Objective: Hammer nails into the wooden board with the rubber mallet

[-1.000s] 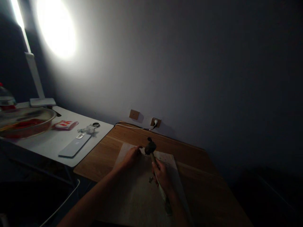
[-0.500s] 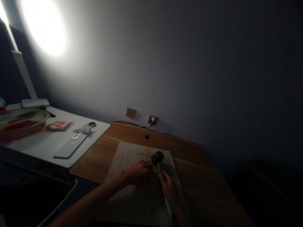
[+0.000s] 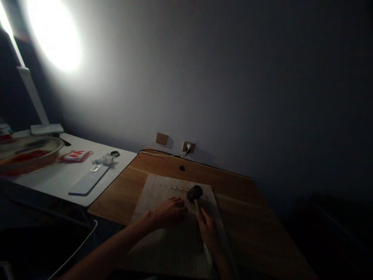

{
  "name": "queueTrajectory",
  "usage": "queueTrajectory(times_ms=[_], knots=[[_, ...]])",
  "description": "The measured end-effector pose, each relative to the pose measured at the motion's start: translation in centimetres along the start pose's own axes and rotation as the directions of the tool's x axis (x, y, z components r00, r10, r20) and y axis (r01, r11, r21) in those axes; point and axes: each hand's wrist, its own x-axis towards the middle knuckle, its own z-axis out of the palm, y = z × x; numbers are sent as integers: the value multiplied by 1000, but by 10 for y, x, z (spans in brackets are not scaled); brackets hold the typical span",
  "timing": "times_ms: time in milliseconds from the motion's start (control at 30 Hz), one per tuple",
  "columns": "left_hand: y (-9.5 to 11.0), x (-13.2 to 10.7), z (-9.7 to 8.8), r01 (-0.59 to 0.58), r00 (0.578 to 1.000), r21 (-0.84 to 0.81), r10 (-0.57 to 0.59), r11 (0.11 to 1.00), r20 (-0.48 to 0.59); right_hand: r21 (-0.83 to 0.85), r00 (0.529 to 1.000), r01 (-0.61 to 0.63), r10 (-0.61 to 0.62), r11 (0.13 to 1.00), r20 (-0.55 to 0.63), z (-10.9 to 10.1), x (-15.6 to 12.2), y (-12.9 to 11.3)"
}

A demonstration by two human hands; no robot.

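My right hand (image 3: 208, 225) is wrapped round the handle of a mallet with a dark, rounded head (image 3: 195, 193). That head sits over the right end of a short row of upright metal nails (image 3: 176, 188) and hides part of it. The nails stand along the far side of a pale wooden board (image 3: 159, 243). Just left of the mallet, my left hand (image 3: 171, 212) is low over the board with its fingers curled in. Whatever may be in those fingers is hidden in the dim light.
The board lies on a brown wooden desk (image 3: 247, 217) against the wall. On the white table (image 3: 58, 184) to the left are a phone (image 3: 89, 181), a crumpled plastic bag (image 3: 106, 160), a red-and-white packet (image 3: 76, 156), a large bowl (image 3: 55, 153) and a lit lamp (image 3: 33, 91).
The whole view has shifted slightly. My left hand's fingers look a little more curled and sit slightly farther from the mallet. My right hand keeps its grip on the mallet.
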Motion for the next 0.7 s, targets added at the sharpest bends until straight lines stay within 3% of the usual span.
queueTrajectory(times_ms=[267, 500, 700], knots=[[2, 4, 13, -59, 998, 39, 59, 998, 13, 33, 999, -35, 34, 999, 20, 0, 2, -1], [1, 7, 12, 21, 999, -5, -20, 1000, 46, 57, 1000, -9, 7, 998, 21, 2, 2, -3], [3, 7, 7, 24, 999, 14, -24, 1000, 30, 41, 1000, -19, 18, 999, 23, -1, 0, -7]])
